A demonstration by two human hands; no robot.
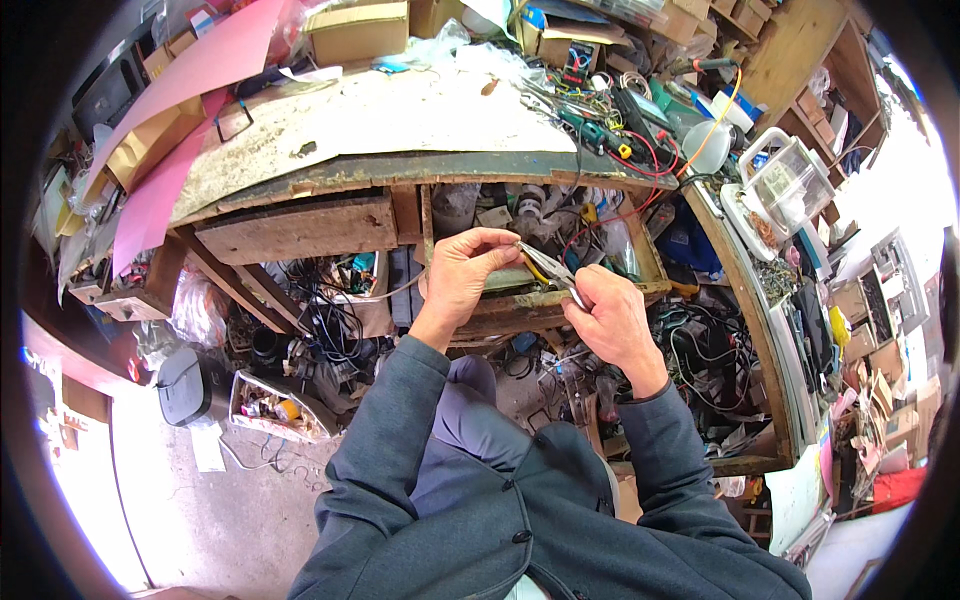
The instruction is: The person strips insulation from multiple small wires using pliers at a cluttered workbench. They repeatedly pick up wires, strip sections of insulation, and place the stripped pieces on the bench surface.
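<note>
My right hand [613, 319] is closed around the handles of a pair of metal long-nose pliers [549, 262]. The jaws point up and to the left, towards my left hand [463, 274]. Thumb and forefinger of that hand pinch a small piece at the plier tips; it is too small and too covered to identify. Below both hands a wooden drawer [517, 313] is pulled out of the workbench. Plastic bags, wires and loose parts fill it, and a yellow-handled tool [534, 271] shows just behind the pliers.
The workbench top [450, 124] carries a white sheet, with a green screwdriver-like tool [581, 129] and red leads at its right. A clear-lidded appliance [787, 184] stands further right. Black cables [326, 307] hang under the bench. On the floor are a box of parts [277, 409] and a black container [191, 386].
</note>
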